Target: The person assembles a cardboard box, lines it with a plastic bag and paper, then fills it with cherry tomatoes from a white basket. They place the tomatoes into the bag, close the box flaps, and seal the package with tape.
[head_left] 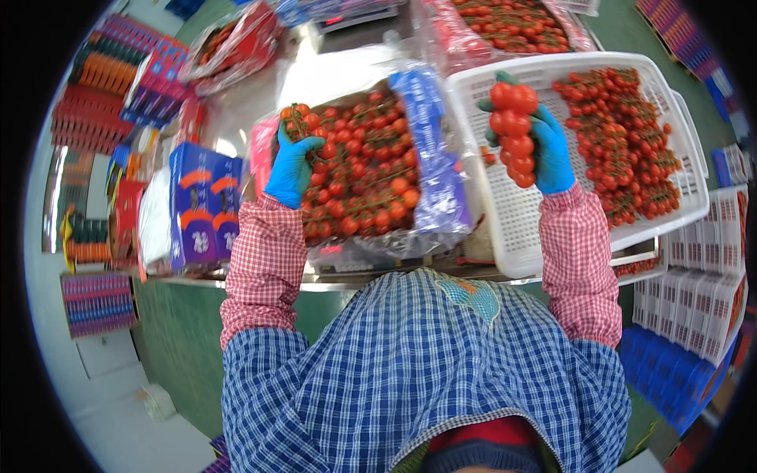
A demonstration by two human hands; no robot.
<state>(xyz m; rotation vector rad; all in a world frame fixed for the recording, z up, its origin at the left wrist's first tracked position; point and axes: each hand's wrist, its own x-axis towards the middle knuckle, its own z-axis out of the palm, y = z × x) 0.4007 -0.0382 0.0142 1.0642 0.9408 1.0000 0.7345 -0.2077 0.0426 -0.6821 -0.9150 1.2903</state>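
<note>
My left hand [294,162], in a blue glove, holds a small vine of cherry tomatoes [304,118] over the left edge of a plastic-lined carton [429,148]. Vine tomatoes [361,171] fill that carton, which rests on a scale [366,264] with a lit red display. A truss of cherry tomatoes [513,133] is gripped in my right hand [547,145], whose glove has darker fingertips. It is above the left part of a white perforated plastic crate [511,236]. More tomatoes on the vine [621,142] lie along the crate's right side.
Blue printed cartons [204,207] stand left of the filled carton. Beyond are a plastic-wrapped red box [236,47] and another lined box of tomatoes [514,26]. White crates [686,313] are stacked on blue ones [674,372] at right. The table's metal edge [331,286] runs before me.
</note>
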